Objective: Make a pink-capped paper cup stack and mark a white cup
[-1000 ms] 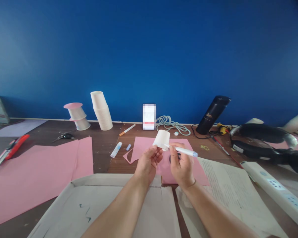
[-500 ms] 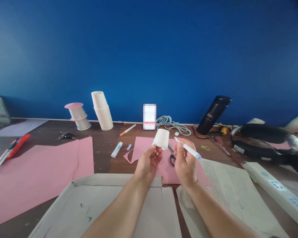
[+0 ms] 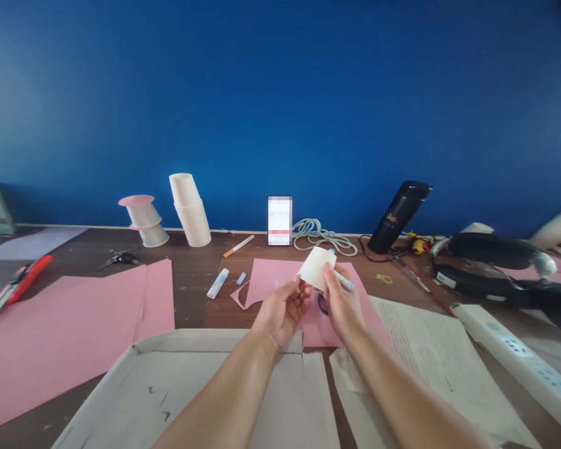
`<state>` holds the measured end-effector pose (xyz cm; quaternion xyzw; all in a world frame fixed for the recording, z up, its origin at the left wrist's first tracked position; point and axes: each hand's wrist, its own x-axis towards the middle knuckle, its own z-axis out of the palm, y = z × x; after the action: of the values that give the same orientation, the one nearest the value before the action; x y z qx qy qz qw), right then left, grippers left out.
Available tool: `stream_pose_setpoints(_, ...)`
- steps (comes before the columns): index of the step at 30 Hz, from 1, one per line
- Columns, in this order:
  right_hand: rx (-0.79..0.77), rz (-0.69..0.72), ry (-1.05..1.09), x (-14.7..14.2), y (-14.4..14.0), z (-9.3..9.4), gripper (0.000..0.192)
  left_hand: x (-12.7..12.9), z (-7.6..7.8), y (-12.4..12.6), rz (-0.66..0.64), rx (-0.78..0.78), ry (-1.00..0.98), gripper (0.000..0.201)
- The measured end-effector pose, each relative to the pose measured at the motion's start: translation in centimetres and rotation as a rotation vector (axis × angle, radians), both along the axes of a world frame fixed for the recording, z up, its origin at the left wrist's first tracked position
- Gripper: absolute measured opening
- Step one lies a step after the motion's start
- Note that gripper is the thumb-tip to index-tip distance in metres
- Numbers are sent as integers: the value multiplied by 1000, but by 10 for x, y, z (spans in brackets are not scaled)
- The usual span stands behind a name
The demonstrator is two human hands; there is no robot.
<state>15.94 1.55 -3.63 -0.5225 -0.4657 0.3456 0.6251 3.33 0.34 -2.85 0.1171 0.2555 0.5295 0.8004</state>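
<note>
Paper cup, small and white, sits tilted in mid-air above the middle of the table, gripped from both sides. The left hand pinches its lower rim between thumb and fingertips. The right hand closes on the cup's right side and also holds a white pen with a pale blue end, the pen lying across the fingers and pointing right; its other end is hidden behind the cup.

Directly under the cup lies a pink paper sheet with a curved cut at its left edge, and a dark ring of scissors shows between the two hands. Just left of that sheet rest a glue stick and its small blue cap, with an orange-tipped marker farther back. A large pink sheet covers the left part of the table, and a flat cardboard tray lies beneath the forearms. A printed page lies to the right, next to a white power strip.

Against the blue wall stand a leaning stack of cups, two cups topped with pink discs, a coiled white cable and a tilted black flask.
</note>
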Motion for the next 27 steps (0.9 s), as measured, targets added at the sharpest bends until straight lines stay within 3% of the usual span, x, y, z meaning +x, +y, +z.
stream_pose_setpoints(9, 33, -106, -61, 2, 3, -7, 43, 8, -2, -2, -18, 109, 161, 15)
stream_pose_setpoints(14, 285, -289, -177, 5, 5, -4, 38, 7, -4, 1, 87, 81, 154, 15)
stream_pose_setpoints(17, 436, -213, -292, 1, -4, 4, 29, 6, -5, 3, 136, 63, 151, 13)
stream_pose_setpoints(22, 519, -12, -588, -6, -21, 11, 25, 7, -7, 4, 155, 140, 158, 16)
stream_pose_setpoints(27, 516, -51, -647, -5, -20, 12, 19, 7, -10, 4, 146, 168, 191, 20)
